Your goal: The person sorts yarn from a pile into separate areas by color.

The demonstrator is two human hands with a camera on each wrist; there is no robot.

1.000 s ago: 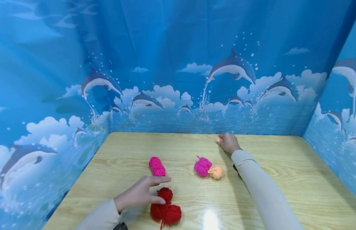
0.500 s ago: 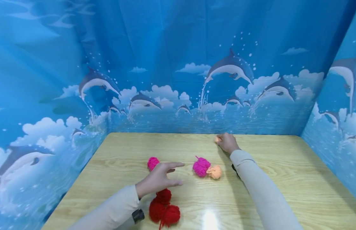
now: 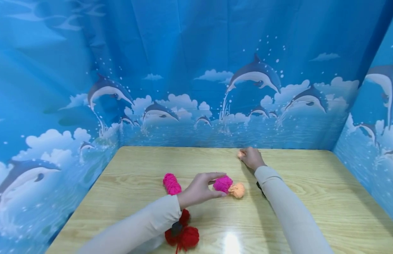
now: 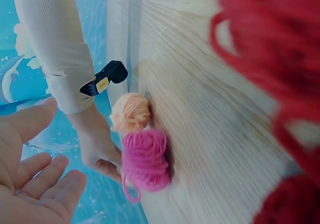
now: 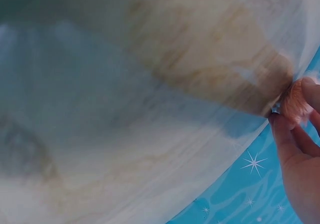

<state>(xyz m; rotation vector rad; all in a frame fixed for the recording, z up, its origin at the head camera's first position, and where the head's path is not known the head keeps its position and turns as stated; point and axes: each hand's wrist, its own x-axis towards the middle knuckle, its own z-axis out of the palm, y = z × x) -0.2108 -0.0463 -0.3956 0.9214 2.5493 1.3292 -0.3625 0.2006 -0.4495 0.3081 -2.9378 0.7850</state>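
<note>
My left hand (image 3: pixel 197 190) reaches over the middle of the table, thumb and fingers spread at the left side of a magenta ball of yarn (image 3: pixel 223 184). In the left wrist view a gap shows between the hand (image 4: pixel 40 169) and that yarn. Against the magenta yarn lies a peach ball of yarn (image 3: pixel 237 190). At the table's far edge my right hand (image 3: pixel 254 158) pinches another small peach ball of yarn (image 5: pixel 295 102), partly covered by the fingers. A pink skein of yarn (image 3: pixel 172 184) lies behind my left forearm.
Several red balls of yarn (image 3: pixel 188 238) sit close together near the front, partly hidden by my left sleeve and wrist strap. The wooden table (image 3: pixel 310 197) ends at a blue dolphin curtain (image 3: pixel 190 134) at the back and sides.
My left hand has moved from above the red yarn, past the pink skein, rightward to the magenta ball of yarn. The right hand stays at the far edge with its peach yarn.
</note>
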